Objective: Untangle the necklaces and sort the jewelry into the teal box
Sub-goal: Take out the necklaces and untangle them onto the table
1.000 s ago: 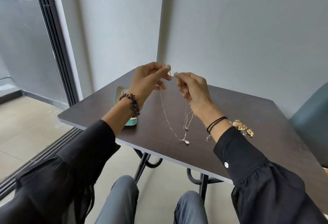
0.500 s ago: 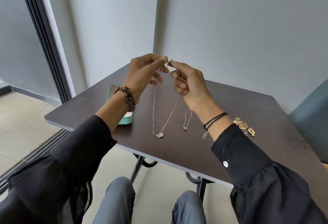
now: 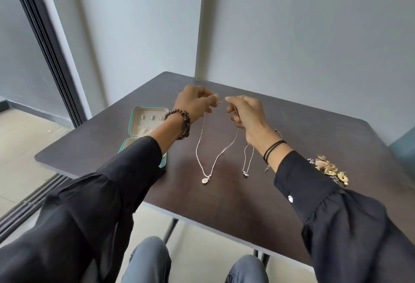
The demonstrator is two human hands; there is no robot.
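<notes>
Left hand (image 3: pixel 195 103) and right hand (image 3: pixel 245 115) pinch the long necklace's (image 3: pixel 204 180) ends over the tabletop (image 3: pixel 314 143); the short necklace (image 3: pixel 245 173) hangs from the right hand. Part them slowly, loops uncrossed; the teal box (image 3: pixel 143 123) lies open, left.

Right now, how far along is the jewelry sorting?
Mostly done: the long silver necklace and short necklace hang as separate loops. In hand: left hand and right hand pinch the long one's top; the short one hangs below the right hand. To do: no jewelry shows in the open teal box, partly hidden, and the gold jewelry pile lies on the table.
</notes>
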